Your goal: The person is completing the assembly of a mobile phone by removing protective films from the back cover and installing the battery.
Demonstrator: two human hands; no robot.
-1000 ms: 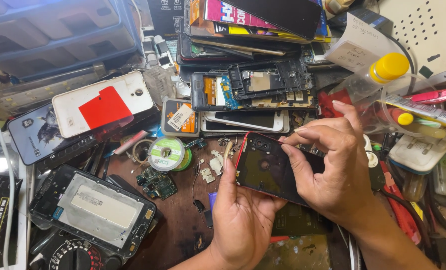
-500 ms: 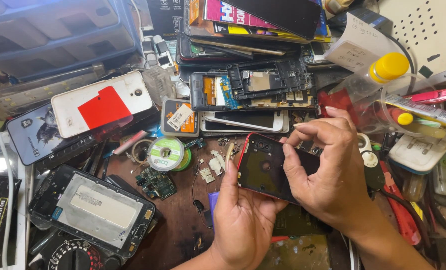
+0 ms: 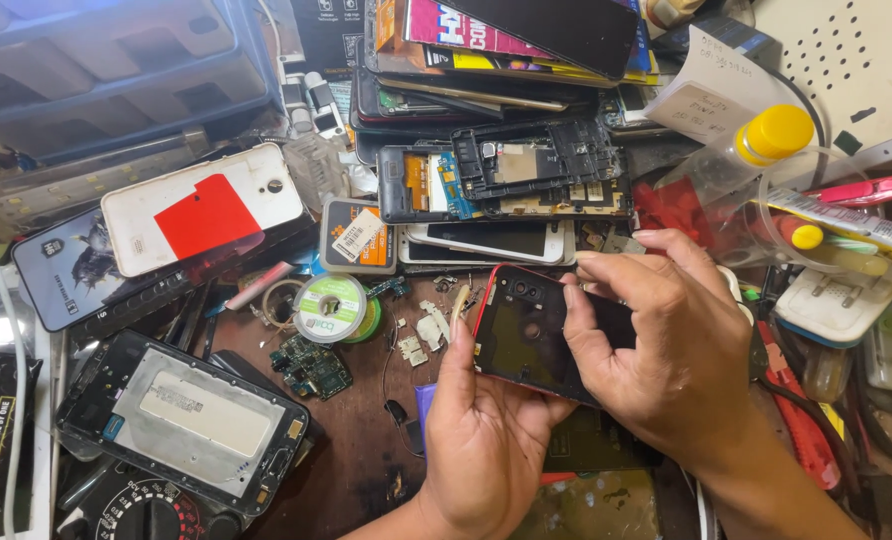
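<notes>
A black phone back cover with a red rim (image 3: pixel 519 335) is held tilted above the cluttered bench, inner side toward me. My left hand (image 3: pixel 486 440) grips it from below, thumb along its left edge. My right hand (image 3: pixel 666 350) wraps over its right side, with thumb and fingertips pressing on the inner face near the upper middle. The cover's right end is hidden by my right hand.
An opened phone frame (image 3: pixel 181 420) lies at lower left beside a small green circuit board (image 3: pixel 311 367) and a solder reel (image 3: pixel 329 305). A white phone with a red patch (image 3: pixel 201 207) and a stack of dismantled phones (image 3: pixel 506 180) lie behind. A yellow-capped bottle (image 3: pixel 766 140) stands at right.
My right hand's fingers have shifted slightly along the cover's upper edge, and the cover has tipped a little. My left hand keeps the same grip.
</notes>
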